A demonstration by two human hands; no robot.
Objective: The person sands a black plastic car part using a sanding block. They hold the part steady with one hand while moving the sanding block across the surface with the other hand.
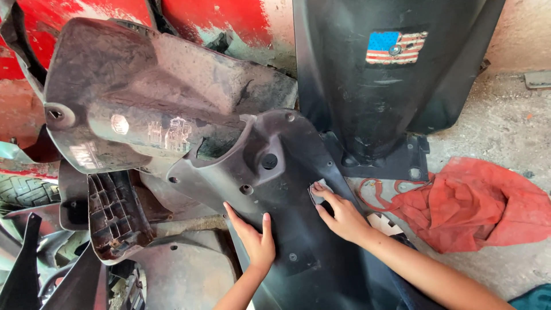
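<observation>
A rough grey concrete floor [505, 126] lies in daylight, a crumpled red cloth [476, 204] spread on it. Behind stands a red wall [229, 17] with peeling paint.

Soft daylight comes from the right, so the concrete floor [505, 126] looks bright and pale. The left corner is dark with deep shadows. Everything looks sharp, with dull shine on the black plastic panel [321, 252].
</observation>
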